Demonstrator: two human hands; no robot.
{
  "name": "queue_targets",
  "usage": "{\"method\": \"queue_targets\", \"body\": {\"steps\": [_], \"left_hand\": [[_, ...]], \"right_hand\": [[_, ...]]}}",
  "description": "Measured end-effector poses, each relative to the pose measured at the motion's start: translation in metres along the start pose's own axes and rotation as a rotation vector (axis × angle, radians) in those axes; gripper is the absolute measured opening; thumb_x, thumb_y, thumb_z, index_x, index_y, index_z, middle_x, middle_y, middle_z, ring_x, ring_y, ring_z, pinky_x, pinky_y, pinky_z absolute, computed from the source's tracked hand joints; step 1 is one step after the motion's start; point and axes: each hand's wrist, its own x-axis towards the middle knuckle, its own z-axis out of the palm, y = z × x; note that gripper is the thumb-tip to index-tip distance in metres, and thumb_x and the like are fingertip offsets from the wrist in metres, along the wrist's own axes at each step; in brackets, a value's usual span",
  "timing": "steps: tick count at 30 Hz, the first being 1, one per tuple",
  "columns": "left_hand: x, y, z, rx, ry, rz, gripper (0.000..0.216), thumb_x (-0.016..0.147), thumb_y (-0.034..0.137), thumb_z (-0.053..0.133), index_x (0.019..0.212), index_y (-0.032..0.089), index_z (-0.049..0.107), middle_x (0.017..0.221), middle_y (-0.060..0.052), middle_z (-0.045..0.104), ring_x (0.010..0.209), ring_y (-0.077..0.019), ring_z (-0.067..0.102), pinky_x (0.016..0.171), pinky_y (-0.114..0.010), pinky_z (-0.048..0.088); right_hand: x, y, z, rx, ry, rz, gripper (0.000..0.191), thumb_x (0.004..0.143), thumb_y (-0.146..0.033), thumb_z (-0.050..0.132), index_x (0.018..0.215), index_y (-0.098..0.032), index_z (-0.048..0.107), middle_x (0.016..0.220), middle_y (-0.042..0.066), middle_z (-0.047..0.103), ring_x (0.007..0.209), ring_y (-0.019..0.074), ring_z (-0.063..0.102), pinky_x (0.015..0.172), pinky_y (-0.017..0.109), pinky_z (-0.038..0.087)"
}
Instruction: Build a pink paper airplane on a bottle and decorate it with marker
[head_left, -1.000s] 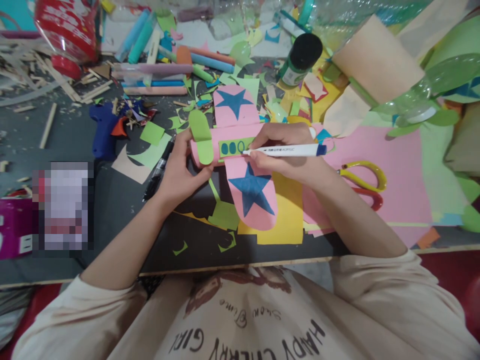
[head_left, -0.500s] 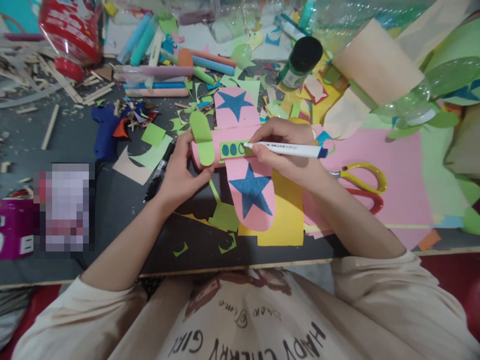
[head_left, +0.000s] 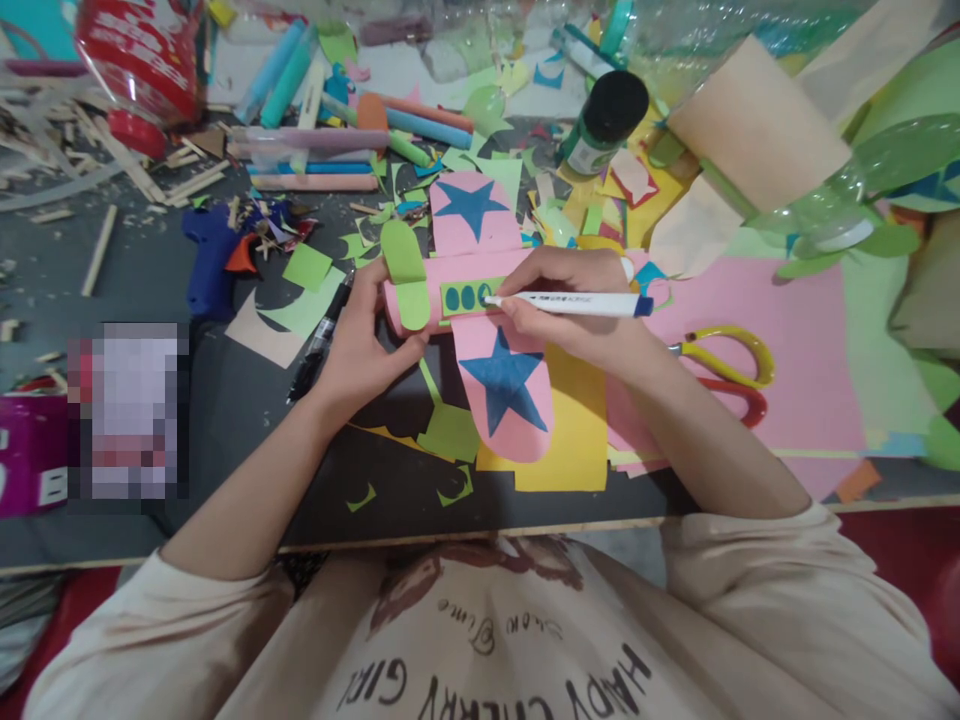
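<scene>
A pink paper airplane model (head_left: 457, 268) lies in front of me, with a blue star on each wing and a green tailpiece (head_left: 409, 275). My left hand (head_left: 373, 335) grips its tail end between thumb and fingers. Pinched in my right hand (head_left: 574, 295) is a white marker (head_left: 581, 302) with a dark blue end. The marker's tip touches the third of the blue ovals on a green strip (head_left: 465, 297) along the body. That third oval is mostly blue, with a light patch by the tip.
Scissors (head_left: 727, 360) lie on pink paper (head_left: 795, 350) at the right. A black pen (head_left: 319, 345) and a blue glue gun (head_left: 210, 260) are on the left. Paper scraps, markers, a dark-capped jar (head_left: 607, 120) and a red-labelled bottle (head_left: 142, 70) crowd the far side.
Blue now covers more of the third oval, which was mainly an outline before. The marker tip has shifted slightly within it, while my left hand stays on the tail.
</scene>
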Motion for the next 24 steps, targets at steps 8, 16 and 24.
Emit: {"method": "queue_targets", "body": {"steps": [8,16,24], "left_hand": [[0.0001,0.0007,-0.0036,0.018,-0.030,0.009,0.067,0.089,0.052,0.063,0.145,0.026,0.036,0.139,-0.012,0.055,0.132,-0.0309,0.056,0.111,-0.047,0.048],[-0.0005,-0.0004,-0.0046,0.020,-0.037,0.033,0.065,0.089,0.045,0.064,0.144,0.027,0.035,0.139,-0.011,0.054,0.133,-0.0304,0.056,0.111,-0.046,0.049],[-0.0005,0.0017,-0.0026,0.011,-0.012,0.052,0.063,0.090,0.042,0.063,0.145,0.028,0.036,0.138,-0.011,0.054,0.130,-0.0294,0.057,0.109,-0.047,0.050]], "right_hand": [[0.0051,0.0069,-0.0035,0.032,0.048,-0.068,0.012,0.081,-0.023,0.066,0.070,-0.023,0.062,0.069,-0.001,0.068,0.061,0.0138,0.058,0.055,0.029,0.044],[0.0043,0.0086,-0.0007,0.032,0.097,-0.110,0.009,0.086,-0.022,0.065,0.077,-0.024,0.064,0.072,-0.001,0.070,0.062,0.0131,0.060,0.056,0.029,0.044],[0.0049,0.0079,-0.0001,0.004,0.081,-0.081,0.011,0.084,-0.023,0.065,0.073,-0.024,0.062,0.069,-0.001,0.069,0.060,0.0128,0.058,0.056,0.029,0.043]]}}
